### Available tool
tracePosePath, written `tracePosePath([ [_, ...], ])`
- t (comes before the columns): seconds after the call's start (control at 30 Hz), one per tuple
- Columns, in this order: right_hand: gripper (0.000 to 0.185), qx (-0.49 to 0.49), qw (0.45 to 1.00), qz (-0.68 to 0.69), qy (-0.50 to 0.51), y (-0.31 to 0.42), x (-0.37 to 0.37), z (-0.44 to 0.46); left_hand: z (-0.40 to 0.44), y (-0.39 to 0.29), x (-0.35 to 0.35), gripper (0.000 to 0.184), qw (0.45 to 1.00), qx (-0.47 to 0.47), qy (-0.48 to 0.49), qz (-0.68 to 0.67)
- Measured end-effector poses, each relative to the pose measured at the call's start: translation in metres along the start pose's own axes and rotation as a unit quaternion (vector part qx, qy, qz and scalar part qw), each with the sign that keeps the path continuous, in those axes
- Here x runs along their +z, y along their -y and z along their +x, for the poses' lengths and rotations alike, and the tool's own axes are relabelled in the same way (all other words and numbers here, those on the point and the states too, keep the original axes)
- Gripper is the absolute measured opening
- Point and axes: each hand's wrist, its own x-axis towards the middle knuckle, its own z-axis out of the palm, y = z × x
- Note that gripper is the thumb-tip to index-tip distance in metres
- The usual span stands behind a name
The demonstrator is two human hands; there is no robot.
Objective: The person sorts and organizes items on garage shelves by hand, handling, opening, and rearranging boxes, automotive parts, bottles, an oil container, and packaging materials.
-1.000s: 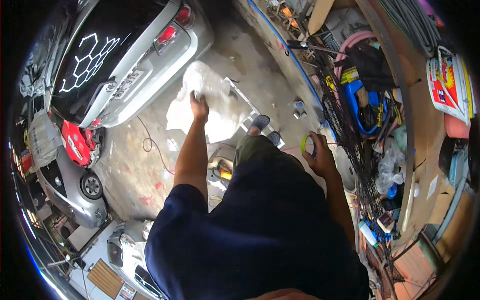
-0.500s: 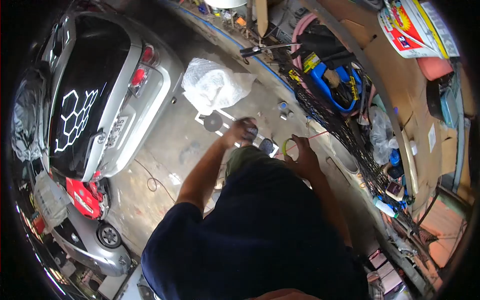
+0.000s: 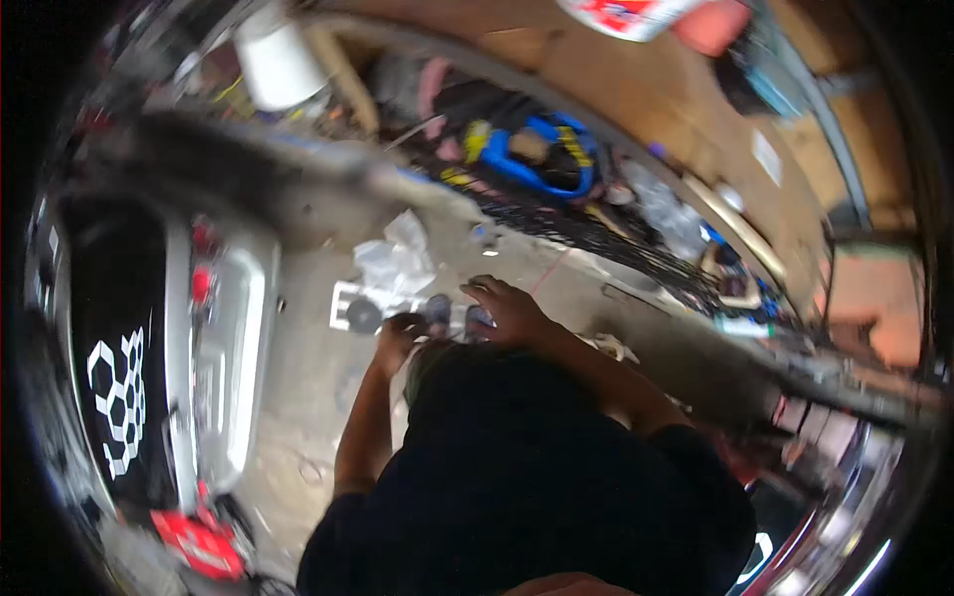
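Note:
My left hand (image 3: pixel 399 333) is low in front of my body, beside a dark round disc (image 3: pixel 364 316) on a white frame (image 3: pixel 341 294) that lies on the floor. Its fingers are smeared and partly in shadow, so I cannot make out their shape. To the right, my right hand (image 3: pixel 509 308) reaches forward with fingers apart, and nothing shows in them. Between the hands are two blurred dark rounded shapes, whose kind I cannot tell. Just beyond the frame sits a crumpled sheet of white, translucent plastic (image 3: pixel 396 260).
A silver car's rear (image 3: pixel 234 348) stands at the left, with a red object (image 3: pixel 204 544) below it. Along the right runs a black net (image 3: pixel 596 233) beside a blue plastic container (image 3: pixel 542 159) and cardboard (image 3: pixel 636 89). A white bucket-like container (image 3: pixel 278 65) is at upper left.
The view has turned, and the scene is blurred. My right hand has moved in toward the frame; the yellow-green ring it held no longer shows. My left hand is now lower, near the disc.

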Motion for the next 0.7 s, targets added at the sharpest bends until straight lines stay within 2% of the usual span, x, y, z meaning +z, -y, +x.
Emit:
tracePosePath([
  [0.03, 0.052, 0.016, 0.995, -0.021, -0.092, -0.008, -0.021, -0.008, -0.003, 0.005, -0.010, 0.029, 0.993, -0.058, -0.024, -0.098],
  [0.1, 0.045, 0.030, 0.964, -0.063, -0.256, -0.008, -0.082, -0.016, -0.003, 0.049, -0.046, 0.028, 0.994, -0.025, -0.070, -0.086],
  [0.13, 0.032, 0.017, 0.914, -0.103, -0.391, 0.022, -0.143, -0.025, -0.008, 0.055, -0.061, 0.029, 0.991, -0.031, -0.074, -0.109],
  [0.17, 0.024, -0.003, 0.879, -0.163, -0.449, 0.016, -0.192, -0.042, -0.008, 0.071, -0.073, 0.030, 0.979, -0.090, -0.147, -0.107],
  [0.2, 0.023, -0.001, 0.837, -0.184, -0.515, 0.021, -0.239, -0.057, -0.014, 0.080, -0.083, 0.031, 0.980, -0.096, -0.165, -0.056],
  [0.23, 0.026, 0.076, 0.814, -0.169, -0.551, 0.006, -0.273, -0.076, -0.016, 0.082, -0.089, 0.029, 0.967, -0.134, -0.212, -0.051],
  [0.27, 0.030, 0.106, 0.829, -0.175, -0.520, 0.004, -0.302, -0.086, -0.018, 0.084, -0.096, 0.028, 0.949, -0.170, -0.260, -0.047],
  [0.3, 0.037, 0.135, 0.843, -0.179, -0.488, 0.002, -0.326, -0.095, -0.018, 0.099, -0.105, 0.021, 0.942, -0.163, -0.292, -0.004],
  [0.37, 0.049, 0.128, 0.878, -0.265, -0.378, -0.055, -0.334, -0.115, -0.010, 0.103, -0.118, 0.016, 0.928, -0.176, -0.320, 0.069],
  [0.4, 0.055, 0.121, 0.889, -0.306, -0.319, -0.061, -0.336, -0.114, -0.004, 0.103, -0.124, 0.016, 0.931, -0.154, -0.321, 0.076],
  [0.43, 0.058, 0.164, 0.901, -0.264, -0.303, -0.066, -0.340, -0.119, 0.001, 0.103, -0.130, 0.016, 0.933, -0.133, -0.323, 0.083],
  [0.5, 0.062, 0.244, 0.918, -0.171, -0.261, -0.048, -0.346, -0.119, 0.012, 0.091, -0.140, 0.016, 0.904, -0.058, -0.278, 0.318],
  [0.57, 0.068, 0.242, 0.920, -0.168, -0.257, -0.055, -0.349, -0.123, 0.010, 0.039, -0.108, 0.016, 0.899, -0.085, -0.344, 0.256],
  [0.6, 0.069, 0.244, 0.924, -0.152, -0.254, -0.057, -0.350, -0.125, 0.025, 0.043, -0.115, 0.017, 0.933, -0.039, -0.305, 0.187],
  [0.7, 0.073, 0.251, 0.922, -0.149, -0.253, -0.053, -0.359, -0.124, 0.043, 0.024, -0.113, 0.021, 0.966, 0.000, -0.248, 0.077],
])
